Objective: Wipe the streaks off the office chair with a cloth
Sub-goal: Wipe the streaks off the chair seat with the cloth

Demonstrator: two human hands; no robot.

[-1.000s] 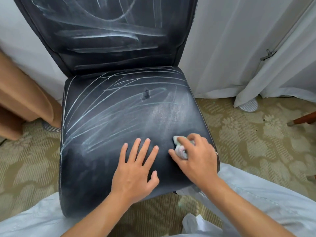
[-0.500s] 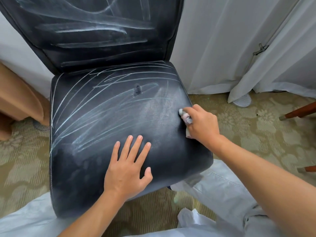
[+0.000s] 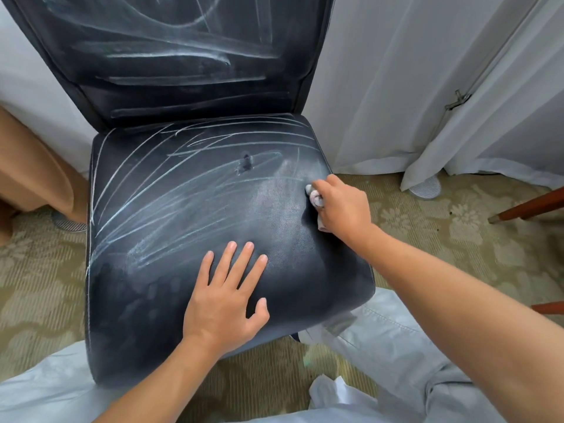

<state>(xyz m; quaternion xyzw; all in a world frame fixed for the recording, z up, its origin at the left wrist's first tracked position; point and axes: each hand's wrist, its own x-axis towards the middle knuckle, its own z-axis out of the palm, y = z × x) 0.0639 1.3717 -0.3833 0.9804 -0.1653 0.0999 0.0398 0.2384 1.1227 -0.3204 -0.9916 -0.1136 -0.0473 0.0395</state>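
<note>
right hand [image 3: 343, 206] grips cloth [image 3: 316, 199] at chair [image 3: 189, 325] seat's right edge | streaks [image 3: 146, 196] run leftward | left hand [image 3: 225, 297] flat, fingers spread

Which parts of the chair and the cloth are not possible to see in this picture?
- Cloth, head view: mostly hidden inside the right hand; only bunched ends show.
- Backrest: its top is cut off by the upper edge.
- Chair base: hidden under the seat.
- Seat beneath the left hand: covered by the flat palm, so any streaks there are unseen.
</note>
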